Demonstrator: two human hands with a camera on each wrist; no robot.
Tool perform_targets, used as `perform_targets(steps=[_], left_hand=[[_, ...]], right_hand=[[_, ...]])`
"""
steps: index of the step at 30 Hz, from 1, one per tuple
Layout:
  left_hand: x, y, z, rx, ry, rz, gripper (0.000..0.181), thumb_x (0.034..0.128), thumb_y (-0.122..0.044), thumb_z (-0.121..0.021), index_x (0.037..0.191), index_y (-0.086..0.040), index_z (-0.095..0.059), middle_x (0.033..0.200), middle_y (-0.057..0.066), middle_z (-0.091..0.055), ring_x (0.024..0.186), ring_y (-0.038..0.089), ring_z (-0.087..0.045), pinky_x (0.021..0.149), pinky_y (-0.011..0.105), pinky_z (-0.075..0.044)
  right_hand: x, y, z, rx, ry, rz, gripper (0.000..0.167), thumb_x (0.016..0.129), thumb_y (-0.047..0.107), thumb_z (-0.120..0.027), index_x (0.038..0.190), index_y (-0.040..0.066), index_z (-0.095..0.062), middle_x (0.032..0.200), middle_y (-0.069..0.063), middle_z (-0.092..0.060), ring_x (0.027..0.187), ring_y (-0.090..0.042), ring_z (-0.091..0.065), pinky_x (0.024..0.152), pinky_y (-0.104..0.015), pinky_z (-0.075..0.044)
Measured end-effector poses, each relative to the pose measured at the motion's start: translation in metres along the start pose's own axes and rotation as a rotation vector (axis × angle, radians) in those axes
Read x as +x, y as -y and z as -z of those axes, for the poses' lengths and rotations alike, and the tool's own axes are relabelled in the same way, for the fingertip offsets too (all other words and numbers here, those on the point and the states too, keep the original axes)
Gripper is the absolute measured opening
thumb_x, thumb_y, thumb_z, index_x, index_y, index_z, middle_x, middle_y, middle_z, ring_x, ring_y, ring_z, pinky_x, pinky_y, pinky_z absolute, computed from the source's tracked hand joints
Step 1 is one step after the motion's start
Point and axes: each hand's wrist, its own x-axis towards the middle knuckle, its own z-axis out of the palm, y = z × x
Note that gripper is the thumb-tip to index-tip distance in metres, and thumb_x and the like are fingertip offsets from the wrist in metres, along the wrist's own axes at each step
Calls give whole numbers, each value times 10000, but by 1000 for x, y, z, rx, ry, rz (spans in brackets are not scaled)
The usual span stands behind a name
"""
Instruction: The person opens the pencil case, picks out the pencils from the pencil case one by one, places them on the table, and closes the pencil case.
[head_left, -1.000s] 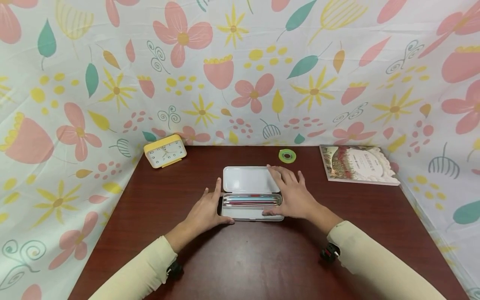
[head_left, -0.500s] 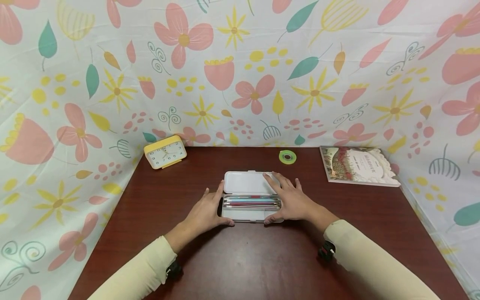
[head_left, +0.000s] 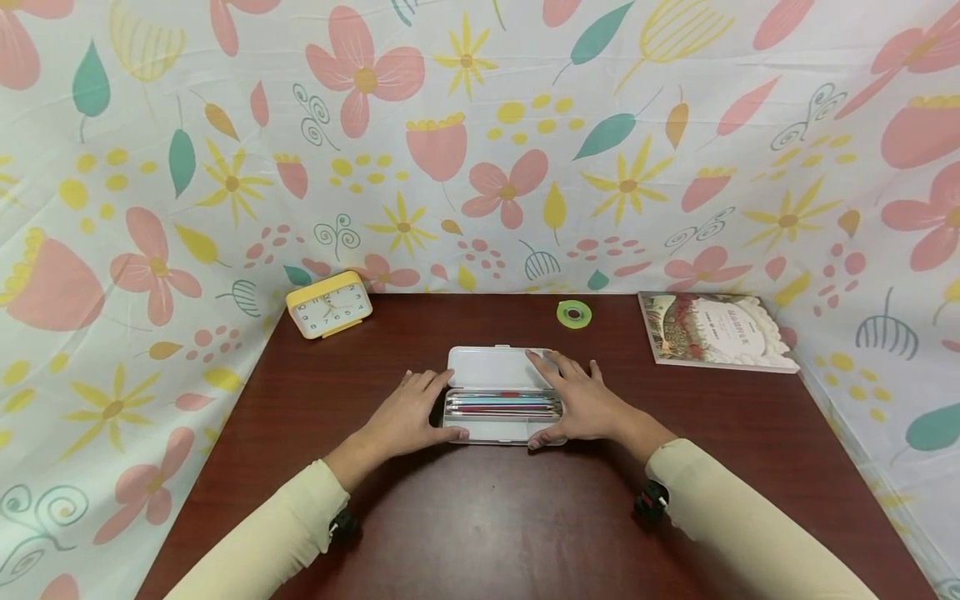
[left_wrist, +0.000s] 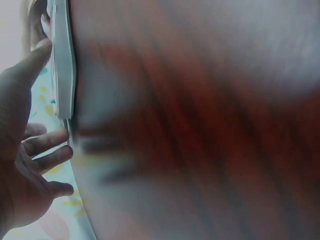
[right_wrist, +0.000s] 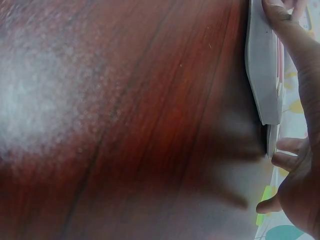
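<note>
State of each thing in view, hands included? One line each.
pencil case, lid open toward the far side
pencils, lying lengthwise in the case's far compartment
left hand, at the case's left end, thumb at its front edge
right hand, at the right end, fingers over the lid
clock, face showing; running or stopped, can't tell
tape roll, lying flat
book, closed, lying flat

Head view bright; glare on tabletop [head_left: 491,512]; wrist views dimmer, left seemingly blurred.
</note>
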Motion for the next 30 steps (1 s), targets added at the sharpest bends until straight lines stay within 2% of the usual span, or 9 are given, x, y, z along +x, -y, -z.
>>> perform_targets(steps=[6,10,15,24,27,30], left_hand=[[5,13,-1,-3,71,-17,1179,902,-800,-749,1747,-93,-327,1795,120,-343,1677,333,-349,1367,665,-223],[5,16,-1,-5,111,-24,1248,888,-842,-723,1769,-91,-257,1857,96,-230,1723,319,-246,1373,676,-188],[7,18,-2,-6,118,-30,1265,875,-845,-733,1773,-99,-245,1866,88,-204,1730,350,-217,1363,714,-164],[12,20,-5,-66,138,-11,1314,843,-841,-768,1779,-104,-214,1875,81,-165,1736,381,-177,1353,745,-133],[11,22,-6,-66,144,-1,1317,844,-836,-772,1781,-106,-202,1877,78,-158,1736,385,-170,1353,747,-131],[11,21,-5,-74,145,2,1311,848,-835,-769,1782,-112,-201,1878,72,-155,1738,386,-163,1357,741,-124]], right_hand=[[0,0,-2,2,3,-10,1470,684,817,-916,1800,273,-130,1821,-205,-247,1653,-482,-332,1190,-948,-143],[1,2,-2,6,8,-14,1462,687,805,-923,1799,263,-144,1818,-199,-256,1660,-475,-320,1196,-946,-133],[1,1,-3,-3,4,-5,1441,691,827,-903,1795,257,-174,1803,-202,-284,1653,-482,-325,1179,-956,-144],[-2,2,-1,-3,4,1,1323,687,832,-899,1760,321,-317,1803,-180,-302,1664,-485,-299,1175,-958,-153],[-1,2,-1,1,5,20,1265,713,824,-889,1746,322,-358,1796,-167,-324,1678,-483,-269,1174,-960,-146],[0,4,1,-1,3,34,1120,806,788,-852,1723,315,-416,1789,-140,-352,1686,-480,-257,1175,-963,-127]])
